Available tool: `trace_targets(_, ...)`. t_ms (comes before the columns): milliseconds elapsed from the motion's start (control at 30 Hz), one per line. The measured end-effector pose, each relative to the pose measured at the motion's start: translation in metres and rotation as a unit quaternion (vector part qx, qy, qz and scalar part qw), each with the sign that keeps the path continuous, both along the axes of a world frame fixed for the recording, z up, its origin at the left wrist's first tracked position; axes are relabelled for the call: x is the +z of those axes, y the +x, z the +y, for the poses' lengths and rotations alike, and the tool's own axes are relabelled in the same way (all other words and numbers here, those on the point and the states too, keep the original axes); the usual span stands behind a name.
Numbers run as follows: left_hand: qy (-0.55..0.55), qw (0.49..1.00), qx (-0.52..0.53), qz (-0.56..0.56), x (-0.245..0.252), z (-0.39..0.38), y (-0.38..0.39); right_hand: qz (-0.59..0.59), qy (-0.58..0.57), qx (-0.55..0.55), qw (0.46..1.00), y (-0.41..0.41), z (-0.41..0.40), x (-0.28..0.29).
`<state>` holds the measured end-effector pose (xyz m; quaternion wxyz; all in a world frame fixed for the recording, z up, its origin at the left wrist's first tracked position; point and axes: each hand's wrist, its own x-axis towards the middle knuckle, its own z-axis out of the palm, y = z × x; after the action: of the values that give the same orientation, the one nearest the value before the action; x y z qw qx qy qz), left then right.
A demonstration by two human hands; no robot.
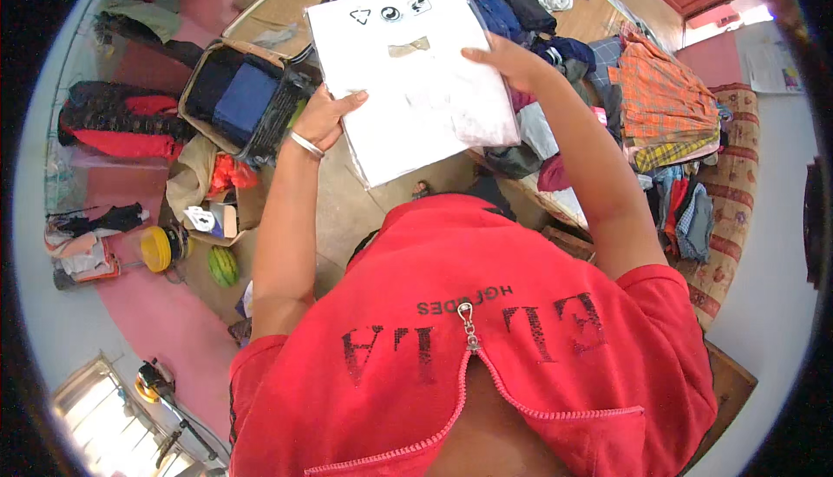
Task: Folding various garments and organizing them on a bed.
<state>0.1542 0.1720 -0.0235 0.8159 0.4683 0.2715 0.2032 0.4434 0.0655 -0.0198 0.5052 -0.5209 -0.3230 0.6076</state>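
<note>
A flat white packet in clear plastic (416, 100), printed with small black symbols, is held up in front of me. My left hand (328, 113) grips its left edge, thumb on top. On the opposite edge, near the upper right, my right hand (511, 64) holds it the same way. Something pale and folded shows through the plastic at the lower right. Just left of the packet stands an open suitcase (195, 80) with dark and blue folded cloth (246, 101) inside.
Heaped clothes (501, 8) lie behind and right of the packet, beside an orange plaid garment (664, 90) on a stack. Left are a red and black bag (123, 119), a box (247, 217), a watermelon (223, 265) and a yellow-lidded container (155, 249).
</note>
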Motion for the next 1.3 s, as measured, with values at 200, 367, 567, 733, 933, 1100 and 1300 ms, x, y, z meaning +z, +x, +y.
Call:
trace_targets(200,-0.054,0.997,0.047,-0.011,0.001,-0.007,-0.006,-0.004,0.020,0.055,0.998,-0.018,-0.023,-0.018)
trace_targets(367,-0.104,0.994,0.041,0.001,-0.034,-0.056,-0.013,-0.114,0.070,-0.004,0.991,-0.018,-0.014,-0.009)
trace_targets(567,-0.031,0.998,0.041,-0.037,-0.020,-0.045,-0.011,-0.210,0.056,-0.018,0.976,-0.003,-0.009,0.004)
trace_targets(733,0.043,0.997,0.059,-0.030,-0.005,-0.035,-0.018,-0.183,0.087,-0.023,0.979,-0.006,0.001,0.013)
trace_targets(933,0.081,0.995,0.060,-0.026,0.018,-0.027,-0.024,-0.118,0.115,-0.014,0.986,-0.003,0.011,0.023)
trace_targets(1100,0.096,0.993,0.063,-0.018,0.024,-0.018,-0.030,-0.074,0.120,0.015,0.990,-0.006,0.017,0.034)
trace_targets(1300,0.066,0.997,0.038,-0.019,0.019,-0.012,-0.035,-0.034,0.122,0.032,0.991,-0.006,0.016,0.031)
